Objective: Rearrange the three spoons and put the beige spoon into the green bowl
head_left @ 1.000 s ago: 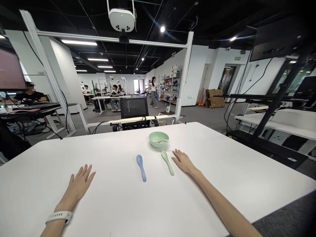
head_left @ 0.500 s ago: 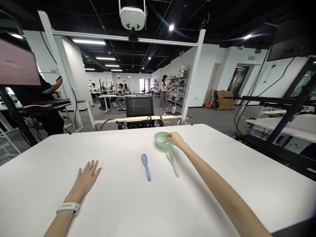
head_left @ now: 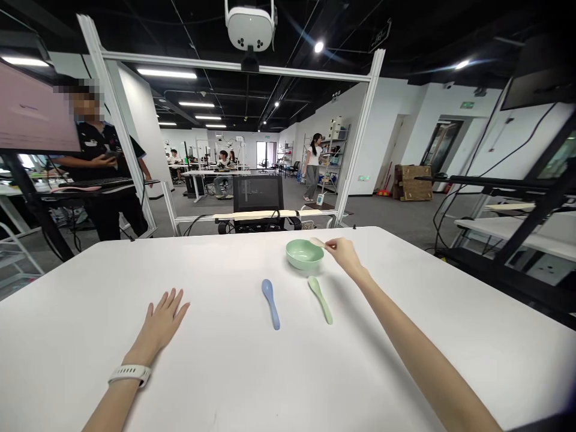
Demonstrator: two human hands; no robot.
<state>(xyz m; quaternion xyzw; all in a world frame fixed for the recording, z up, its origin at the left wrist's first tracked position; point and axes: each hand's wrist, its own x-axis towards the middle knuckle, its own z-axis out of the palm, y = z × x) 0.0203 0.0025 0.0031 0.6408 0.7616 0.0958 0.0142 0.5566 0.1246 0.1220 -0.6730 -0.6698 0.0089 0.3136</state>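
Note:
My right hand [head_left: 344,253] pinches a small cream-coloured spoon [head_left: 317,242] between its fingertips, holding it just over the far right rim of a pale green bowl [head_left: 305,254]. Below that hand, a pale green spoon [head_left: 320,300] lies on the white table [head_left: 405,360], with a blue spoon [head_left: 270,303] to its left. My left hand [head_left: 159,321] rests flat and spread on the table, well left of the blue spoon, holding nothing. A white watch band [head_left: 129,375] circles that wrist.
A white aluminium frame [head_left: 360,138] with a ceiling-mounted white camera unit [head_left: 249,27] stands beyond the table. Behind the far edge are a black office chair [head_left: 258,195] and cables. A co-worker [head_left: 103,156] stands at the left beside a monitor [head_left: 31,108].
My right hand has moved from the table beside the green spoon to the bowl, and it has lifted the cream-coloured spoon out. My left hand stays flat, and the view has shifted slightly.

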